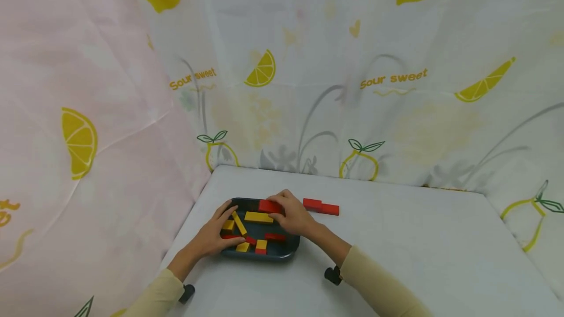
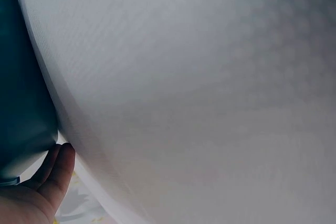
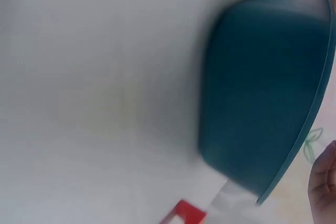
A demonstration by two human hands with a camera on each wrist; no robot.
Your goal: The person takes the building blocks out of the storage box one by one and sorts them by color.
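A dark teal tray (image 1: 275,257) holds several red and yellow blocks. My left hand (image 1: 210,236) lies over its left side, fingers spread, fingertips by the back-left rim and thumb over the front blocks. A slanting yellow block (image 1: 239,223) lies between those fingertips and thumb. In the left wrist view, extended fingers (image 2: 58,177) show beside the tray wall (image 2: 23,93). At the back right of the tray, my right hand (image 1: 296,214) pinches a red block (image 1: 269,206) between thumb and fingers. A long yellow block (image 1: 259,217) lies just in front of it.
Two red blocks (image 1: 312,204) lie end to end on the white table (image 1: 396,248), right of the tray. A lemon-print cloth (image 1: 308,111) hangs behind the table and along the left. Dark wrist devices (image 1: 333,275) sit under both forearms.
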